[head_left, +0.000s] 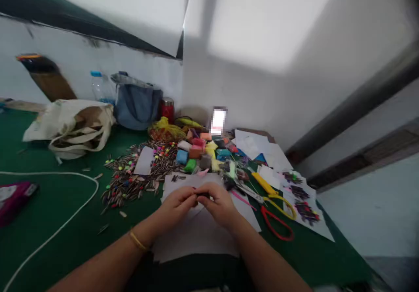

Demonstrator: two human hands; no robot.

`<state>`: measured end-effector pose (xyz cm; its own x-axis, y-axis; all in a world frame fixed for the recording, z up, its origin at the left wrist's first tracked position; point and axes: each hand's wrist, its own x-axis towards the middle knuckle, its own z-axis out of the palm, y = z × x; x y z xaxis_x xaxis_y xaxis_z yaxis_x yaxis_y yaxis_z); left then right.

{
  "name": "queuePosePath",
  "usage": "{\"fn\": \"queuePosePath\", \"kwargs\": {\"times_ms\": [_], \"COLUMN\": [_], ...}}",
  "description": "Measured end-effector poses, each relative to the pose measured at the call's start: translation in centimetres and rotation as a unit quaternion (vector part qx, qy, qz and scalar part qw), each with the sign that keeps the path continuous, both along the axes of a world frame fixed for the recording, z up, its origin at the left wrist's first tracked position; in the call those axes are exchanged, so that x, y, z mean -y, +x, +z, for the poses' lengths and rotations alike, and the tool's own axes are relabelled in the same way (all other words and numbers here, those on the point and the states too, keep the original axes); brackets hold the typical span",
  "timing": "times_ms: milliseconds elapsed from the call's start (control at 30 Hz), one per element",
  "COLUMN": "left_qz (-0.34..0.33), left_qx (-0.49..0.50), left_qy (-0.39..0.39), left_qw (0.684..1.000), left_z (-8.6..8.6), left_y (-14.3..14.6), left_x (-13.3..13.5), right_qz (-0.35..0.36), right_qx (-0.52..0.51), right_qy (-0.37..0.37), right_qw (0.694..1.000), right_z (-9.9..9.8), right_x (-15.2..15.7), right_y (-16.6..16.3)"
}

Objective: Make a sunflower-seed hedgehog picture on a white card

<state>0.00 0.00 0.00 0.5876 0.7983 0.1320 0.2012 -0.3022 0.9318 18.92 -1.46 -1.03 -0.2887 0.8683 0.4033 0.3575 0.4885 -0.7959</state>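
Observation:
Over a white paper sheet (pixel 196 244), my left hand (pixel 179 204) and my right hand (pixel 218 202) meet with fingertips pinched together. Between them is a small dark piece (pixel 203 194), mostly covered by the fingers; its kind is not clear. A few slim dark pieces (pixel 178 178) lie on the paper's upper left. Left of the sheet spreads a pile of slim brown seed-like pieces (pixel 126 187) mixed with small coloured bits. Just beyond my hands sit soft coloured clay-like blocks, among them a green one (pixel 190 166) and a grey one (pixel 205 162).
Scissors with red handles (pixel 278 226), a yellow-handled pair (pixel 284 207) and a yellow cutter (pixel 264 183) lie right. Papers with sorted piles (pixel 299 192) are farther right. Cloth bags (pixel 139 104), a red flask (pixel 167 108) and a lit phone (pixel 218 121) stand behind. A white cable (pixel 70 220) crosses left.

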Motion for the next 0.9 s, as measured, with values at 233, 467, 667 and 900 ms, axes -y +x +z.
{"fn": "queuePosePath", "kwargs": {"times_ms": [233,467,667,900], "left_qz": [0.033,0.044,0.03,0.064], "left_qx": [0.023,0.071,0.13,0.216], "left_qy": [-0.054,-0.192,-0.247,-0.23], "left_qw": [0.998,0.978,0.96,0.947], "left_z": [0.0,0.1,-0.1,0.3], "left_y": [0.0,0.1,-0.1,0.1], "left_x": [-0.1,0.1,0.2,0.3], "right_qz": [-0.024,-0.018,-0.016,-0.08], "right_qx": [-0.014,0.015,-0.067,-0.237], "right_qy": [0.042,0.039,-0.051,-0.126], "right_qw": [0.999,0.999,0.996,0.96], "right_z": [0.3,1.1,0.9,0.2], "right_x": [0.2,0.6,0.5,-0.3], "right_y": [-0.4,-0.7,-0.7,0.2]}}
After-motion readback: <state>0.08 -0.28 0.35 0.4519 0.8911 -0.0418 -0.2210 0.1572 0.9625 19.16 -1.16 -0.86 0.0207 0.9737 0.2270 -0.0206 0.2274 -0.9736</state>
